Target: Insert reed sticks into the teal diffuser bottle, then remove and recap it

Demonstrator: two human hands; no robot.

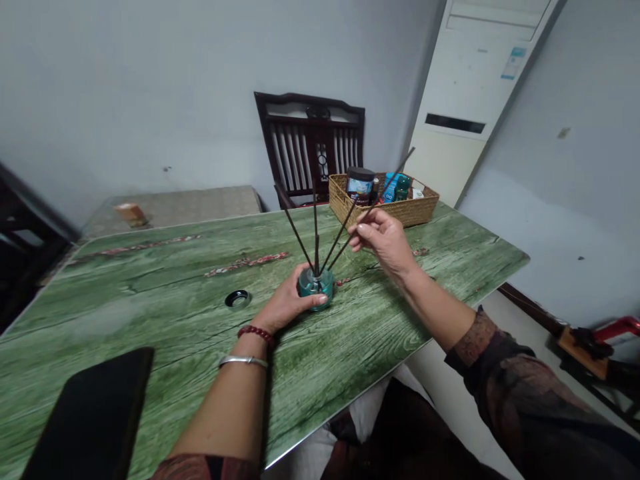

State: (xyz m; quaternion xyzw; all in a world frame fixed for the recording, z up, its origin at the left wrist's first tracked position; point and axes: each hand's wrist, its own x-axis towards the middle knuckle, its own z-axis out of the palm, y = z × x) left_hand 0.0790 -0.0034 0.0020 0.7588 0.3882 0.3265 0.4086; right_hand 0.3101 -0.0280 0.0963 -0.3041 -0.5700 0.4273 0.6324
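My left hand (286,301) is wrapped round a small teal glass reed diffuser bottle (325,287) that stands on the table. Several dark reed sticks (299,240) fan out from its neck. To the right of the bottle, my right hand (383,237) is closed in a pinch on one long reed stick (397,173). This stick slants up to the right, and its lower end reaches toward the bottle's mouth; whether it is inside I cannot tell. Left of the bottle lies a round black cap (237,299).
A wicker basket (420,212) with jars and bottles sits at the table's back right. On the green wood-patterned table (190,320), a black flat object (90,413) lies at the near left. Behind stand a dark wooden chair (317,133) and a white upright cabinet-like unit (455,100).
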